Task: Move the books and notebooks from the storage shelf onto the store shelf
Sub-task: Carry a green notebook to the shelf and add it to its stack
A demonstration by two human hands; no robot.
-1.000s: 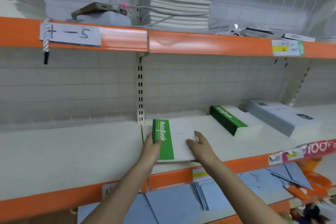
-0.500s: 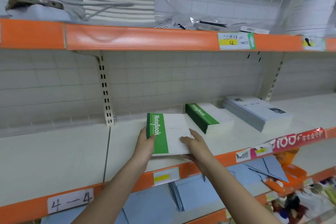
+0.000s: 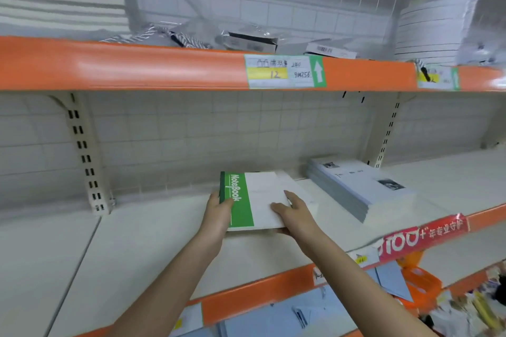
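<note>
Both hands held a green-and-white notebook [image 3: 260, 200] over the shelf [image 3: 137, 241]. The left hand [image 3: 217, 212] gripped its spine; the right hand [image 3: 293, 213] pinched its right edge.

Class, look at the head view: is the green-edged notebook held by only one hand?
No: the left hand grips the green edge of the notebook while the right hand holds its white side.

cream shelving [image 3: 153, 232] with orange edge strips [image 3: 137, 68] against a pale gridded back wall [image 3: 219, 131].
</note>
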